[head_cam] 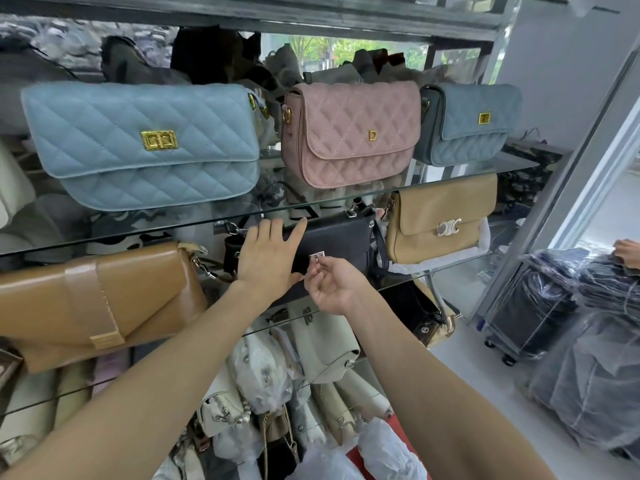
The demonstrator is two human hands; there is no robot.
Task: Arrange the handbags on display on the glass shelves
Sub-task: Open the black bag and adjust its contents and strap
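Head view: the right hand [334, 287] pinches the small silver clasp [317, 257] on the front of the black handbag [341, 242], while the left hand [268, 258] lies flat against the bag's face, fingers straight. The bag stands on the middle glass shelf [450, 268], between a brown flap bag [97, 299] and a tan bag [440, 216]. Above sit light blue [138, 143], pink [349, 133] and grey-blue quilted bags [471, 123].

Far right of the hands a pale floor [460, 344] meets a white wall [561, 57], with plastic-wrapped bundles on a wheeled cart [533, 317] there, and daylight and green trees [311, 46] show above and beyond.
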